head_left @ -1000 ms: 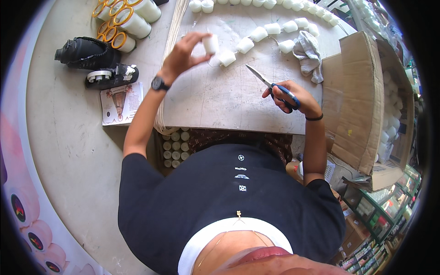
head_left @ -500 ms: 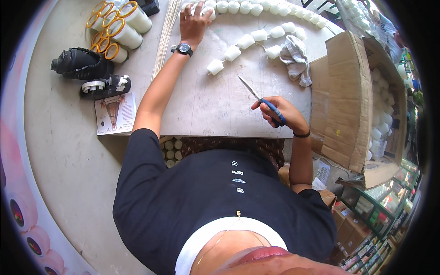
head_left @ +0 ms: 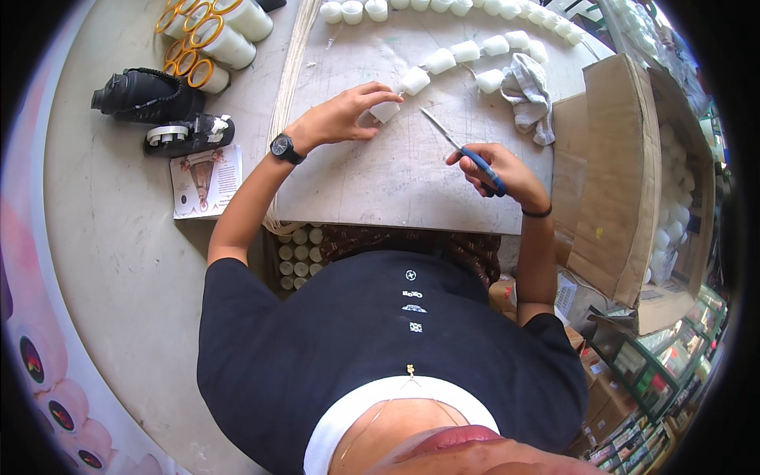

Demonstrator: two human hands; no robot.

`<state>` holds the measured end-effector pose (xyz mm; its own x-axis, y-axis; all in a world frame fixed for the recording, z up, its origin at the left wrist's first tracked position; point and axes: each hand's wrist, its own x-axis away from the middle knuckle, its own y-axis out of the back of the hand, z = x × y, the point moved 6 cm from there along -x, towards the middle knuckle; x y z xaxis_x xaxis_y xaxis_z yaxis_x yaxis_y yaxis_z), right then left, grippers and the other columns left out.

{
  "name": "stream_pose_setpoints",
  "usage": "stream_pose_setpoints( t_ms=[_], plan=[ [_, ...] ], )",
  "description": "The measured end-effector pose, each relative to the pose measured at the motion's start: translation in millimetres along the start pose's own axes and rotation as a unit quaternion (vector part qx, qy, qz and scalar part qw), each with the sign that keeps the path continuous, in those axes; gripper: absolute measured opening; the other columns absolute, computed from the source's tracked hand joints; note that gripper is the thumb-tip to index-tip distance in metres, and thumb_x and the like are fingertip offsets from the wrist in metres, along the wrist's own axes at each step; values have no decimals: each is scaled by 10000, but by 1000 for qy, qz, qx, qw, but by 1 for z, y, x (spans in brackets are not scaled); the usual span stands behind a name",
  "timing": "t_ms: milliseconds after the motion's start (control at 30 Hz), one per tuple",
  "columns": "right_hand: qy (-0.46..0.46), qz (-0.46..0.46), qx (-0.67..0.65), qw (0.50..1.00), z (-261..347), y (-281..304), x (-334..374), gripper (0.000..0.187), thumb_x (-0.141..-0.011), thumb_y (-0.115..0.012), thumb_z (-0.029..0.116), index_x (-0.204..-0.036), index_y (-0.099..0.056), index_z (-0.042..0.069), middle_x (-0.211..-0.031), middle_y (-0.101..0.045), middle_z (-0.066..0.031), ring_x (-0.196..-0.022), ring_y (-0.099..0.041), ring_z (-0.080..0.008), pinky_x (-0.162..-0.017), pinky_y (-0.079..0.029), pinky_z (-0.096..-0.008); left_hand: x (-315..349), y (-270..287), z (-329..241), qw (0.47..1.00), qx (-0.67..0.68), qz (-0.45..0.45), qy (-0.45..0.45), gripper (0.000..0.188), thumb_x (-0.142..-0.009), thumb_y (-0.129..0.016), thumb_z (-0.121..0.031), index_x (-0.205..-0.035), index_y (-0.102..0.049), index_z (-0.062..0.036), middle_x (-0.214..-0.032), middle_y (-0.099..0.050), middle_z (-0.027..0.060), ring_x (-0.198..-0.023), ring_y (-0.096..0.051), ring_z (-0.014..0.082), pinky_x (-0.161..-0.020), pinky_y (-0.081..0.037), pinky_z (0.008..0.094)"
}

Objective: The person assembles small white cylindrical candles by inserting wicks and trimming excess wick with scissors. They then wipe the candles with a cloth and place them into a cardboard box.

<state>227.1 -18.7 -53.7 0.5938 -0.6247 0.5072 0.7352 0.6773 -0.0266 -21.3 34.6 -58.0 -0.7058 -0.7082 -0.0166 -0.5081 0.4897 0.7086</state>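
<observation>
A curved row of short white candles, joined by a thin cord, lies across the tabletop. My left hand, wearing a wristwatch, is at the row's near end. Its fingers lie over the end candle while the thumb stays apart from it, so the hand is open. In my right hand is a pair of scissors with blue handles, the blades pointing up and left toward the candles. A second row of white candles runs along the far side, cut off by the picture's top edge.
Beside the candles lies a crumpled grey cloth. A cardboard box of white candles stands at the right. Pale cords run down the table. Left of them are rolls with orange rings, a black bottle, a tape dispenser and a printed card.
My left hand has come back from the far row to the near end of the closer candle row. The right hand still holds the scissors. The whole view has shifted slightly.
</observation>
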Motion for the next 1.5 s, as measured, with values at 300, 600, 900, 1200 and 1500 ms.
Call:
stream_pose_setpoints(
  t_ms=[300,600,900,1200,1500],
  plan=[
    [-74,13,126,989,-7,19,-49,770,-850,-586,749,-948,-698,-6,-584,-512,45,-468,-537,-59,-429,-429,-205,3,-3,4,997,-57,-30,-34,632,-784,-744,6,-1369,-567,-156,-1270,-628,104,-958,-684,265,-900,-579,339],
    [-34,7,140,990,11,22,-69,861,-752,-626,818,-931,-753,-15,-562,-531,8,-480,-540,-107,-431,-414,-246,3,-6,4,990,-116,-27,-73,653,-809,-750,-76,-1411,-522,-188,-1275,-628,97,-1043,-658,300,-914,-569,369],
    [-15,1,163,986,26,20,-77,796,-782,-644,774,-930,-757,-1,-561,-527,4,-479,-530,-106,-417,-389,-250,1,-8,4,988,-128,-22,-79,636,-824,-743,-99,-1413,-519,-179,-1298,-623,102,-1067,-651,308,-930,-559,372],
    [33,5,137,990,40,20,-65,634,-864,-680,629,-935,-736,1,-549,-491,46,-431,-490,-65,-390,-361,-229,5,-16,-4,978,-188,-11,-84,597,-822,-745,-94,-1378,-540,-163,-1276,-631,100,-1087,-648,294,-943,-557,369],
    [80,-99,-40,991,21,45,-12,541,-934,-656,516,-1008,-681,-19,-555,-490,56,-418,-470,-43,-384,-352,-208,-38,84,14,952,-160,-243,-99,610,-737,-832,-69,-1300,-600,-115,-1176,-670,112,-874,-733,212,-783,-627,325]
  ],
)
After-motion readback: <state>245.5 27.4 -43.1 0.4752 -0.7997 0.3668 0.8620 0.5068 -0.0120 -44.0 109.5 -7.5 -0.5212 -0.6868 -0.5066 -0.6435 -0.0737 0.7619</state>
